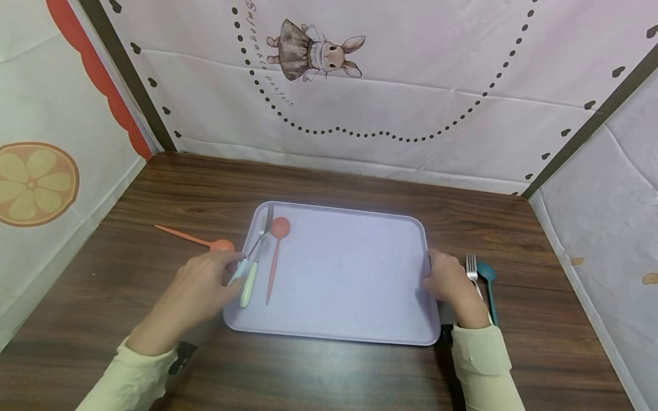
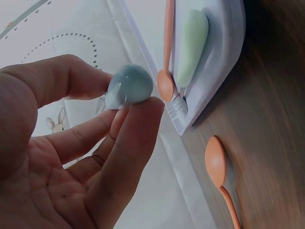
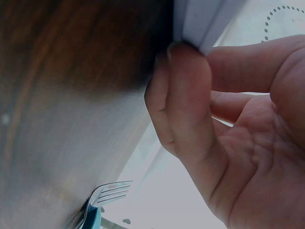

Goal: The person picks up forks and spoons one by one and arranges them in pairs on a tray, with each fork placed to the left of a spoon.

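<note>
My left hand (image 1: pixel 203 285) pinches the pale blue handle (image 2: pixel 129 87) of a fork between thumb and fingers, over the left side of a lavender tray (image 1: pixel 354 274). Beside it on the tray lie a green-handled fork (image 1: pixel 249 283) and a coral spoon (image 1: pixel 280 228), both lengthwise. At the tray's right edge, my right hand (image 1: pixel 449 282) grips the rim, thumb on one side and curled fingers on the other. An orange spoon (image 1: pixel 221 245) lies on the table just beyond the left hand.
Right of the tray, a metal fork (image 1: pixel 471 266) and a teal spoon (image 1: pixel 486 272) lie partly behind the right wrist. A black-handled utensil (image 1: pixel 446 331) shows between tray and sleeve. White printed cloth walls (image 1: pixel 401 97) border the wooden table (image 1: pixel 216 188) at the back and sides.
</note>
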The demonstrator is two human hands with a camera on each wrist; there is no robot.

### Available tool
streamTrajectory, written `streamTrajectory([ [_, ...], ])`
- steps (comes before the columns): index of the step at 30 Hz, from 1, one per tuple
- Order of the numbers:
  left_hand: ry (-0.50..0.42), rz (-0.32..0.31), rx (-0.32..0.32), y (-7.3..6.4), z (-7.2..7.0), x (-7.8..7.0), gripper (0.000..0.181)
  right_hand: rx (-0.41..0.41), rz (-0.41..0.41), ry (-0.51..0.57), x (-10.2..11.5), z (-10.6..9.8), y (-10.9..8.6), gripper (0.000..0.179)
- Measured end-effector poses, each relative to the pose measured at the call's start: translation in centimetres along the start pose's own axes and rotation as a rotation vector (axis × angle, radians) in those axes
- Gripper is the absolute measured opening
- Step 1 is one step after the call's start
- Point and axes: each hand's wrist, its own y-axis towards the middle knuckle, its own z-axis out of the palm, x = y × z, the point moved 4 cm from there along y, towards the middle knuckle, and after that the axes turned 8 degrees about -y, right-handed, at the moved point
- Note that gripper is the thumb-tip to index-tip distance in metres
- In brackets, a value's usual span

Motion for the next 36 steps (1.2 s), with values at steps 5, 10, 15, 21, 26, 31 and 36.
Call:
streamTrajectory([
  [5,0.006,0.023,-0.007,0.0,0.2,-0.3,0.035,-0.011,0.002,-0.004,-0.2,0.1,0.0,0.058],
  [10,0.002,0.032,-0.007,0.1,0.4,-0.5,0.036,-0.025,-0.005,-0.002,-0.2,0.1,0.1,0.057],
  [15,-0.005,0.021,0.017,0.3,0.6,-0.9,0.039,-0.021,-0.003,0.001,-0.2,0.2,0.1,0.057],
  [21,-0.001,0.023,0.024,0.2,0.7,-1.3,0.037,-0.019,-0.004,0.001,-0.2,0.1,0.0,0.058],
  [26,-0.006,0.019,0.035,0.4,0.9,-1.4,0.037,-0.019,-0.008,-0.01,-0.1,0.1,-0.1,0.058],
  [31,-0.008,0.039,0.027,0.5,1.2,-1.5,0.036,-0.015,-0.002,-0.001,-0.2,0.1,0.0,0.06],
  [36,0.001,0.049,0.023,0.5,1.4,-1.7,0.034,-0.01,0.0,0.004,-0.3,0.2,0.1,0.06],
])
